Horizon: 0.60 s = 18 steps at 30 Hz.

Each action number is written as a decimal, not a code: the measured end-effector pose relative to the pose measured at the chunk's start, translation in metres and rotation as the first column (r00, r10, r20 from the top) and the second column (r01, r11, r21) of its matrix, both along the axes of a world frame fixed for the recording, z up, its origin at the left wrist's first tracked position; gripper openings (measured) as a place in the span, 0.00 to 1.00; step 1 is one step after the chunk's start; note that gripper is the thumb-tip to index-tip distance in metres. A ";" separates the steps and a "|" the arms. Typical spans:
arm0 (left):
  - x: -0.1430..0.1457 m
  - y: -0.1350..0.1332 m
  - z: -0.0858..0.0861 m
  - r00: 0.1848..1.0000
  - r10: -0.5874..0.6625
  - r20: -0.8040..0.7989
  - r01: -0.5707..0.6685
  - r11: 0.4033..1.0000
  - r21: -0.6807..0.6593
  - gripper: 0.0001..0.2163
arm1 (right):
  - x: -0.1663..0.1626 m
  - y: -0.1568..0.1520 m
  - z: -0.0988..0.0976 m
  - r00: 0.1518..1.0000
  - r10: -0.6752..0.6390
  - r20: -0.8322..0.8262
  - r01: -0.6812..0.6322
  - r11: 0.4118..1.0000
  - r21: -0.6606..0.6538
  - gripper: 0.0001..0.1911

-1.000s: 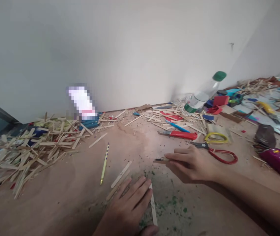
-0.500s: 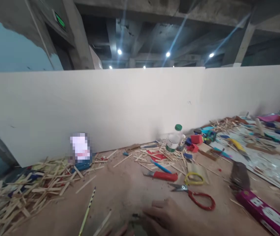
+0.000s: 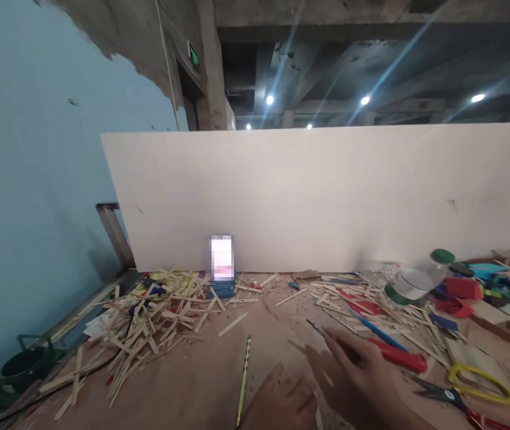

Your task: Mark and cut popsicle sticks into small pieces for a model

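Note:
My left hand rests low on the tabletop, its fingers bent down and pressed together. A pale sliver shows beside its fingertips; what lies under them is hidden. To the right, my right hand is raised over the table, thumb and fingers pinched on a thin dark pointed piece aimed up and left. Its kind is too blurred to tell. Left of my left hand lies a yellow-green pencil with a spotted end. The red-handled knife lies behind my right hand, which partly covers it.
Many wooden sticks are heaped at the left. A phone stands on a blue support against the white partition. At right are a blue pen, a green-capped bottle, yellow-handled scissors and red-handled scissors.
The view has swung left, so the table's things sit farther right. My right hand has lifted with the thin pointed piece. More of my left hand now shows.

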<state>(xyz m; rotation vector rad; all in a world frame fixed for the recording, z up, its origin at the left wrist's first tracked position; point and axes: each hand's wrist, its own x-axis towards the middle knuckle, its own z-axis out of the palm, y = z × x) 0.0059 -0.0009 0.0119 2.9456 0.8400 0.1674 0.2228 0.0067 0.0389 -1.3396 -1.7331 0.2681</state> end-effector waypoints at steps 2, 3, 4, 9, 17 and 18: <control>0.005 0.009 0.004 0.999 0.035 0.024 -0.030 0.983 -0.181 0.26 | -0.007 0.006 -0.002 0.998 0.041 0.056 -0.044 0.998 0.051 0.16; 0.006 0.012 0.008 0.996 0.064 0.059 -0.048 0.968 -0.248 0.32 | -0.007 0.009 -0.002 0.996 0.049 0.081 -0.056 0.994 0.089 0.15; 0.006 0.016 0.011 0.987 0.130 0.096 -0.098 0.953 -0.285 0.32 | -0.005 0.011 -0.002 0.996 0.044 0.082 -0.052 0.994 0.100 0.15; 0.007 0.036 0.020 0.967 0.196 0.160 -0.136 0.935 -0.326 0.29 | 0.013 0.021 0.002 0.980 -0.051 -0.191 0.045 0.998 -0.035 0.16; 0.007 0.062 0.010 0.965 0.106 0.239 -0.048 0.970 -0.238 0.23 | 0.018 0.028 -0.013 0.846 0.101 -0.524 -0.247 0.945 -0.217 0.18; 0.006 0.063 0.010 0.966 0.094 0.240 -0.038 0.973 -0.229 0.23 | 0.017 0.027 -0.013 0.819 0.097 -0.565 -0.272 0.934 -0.234 0.19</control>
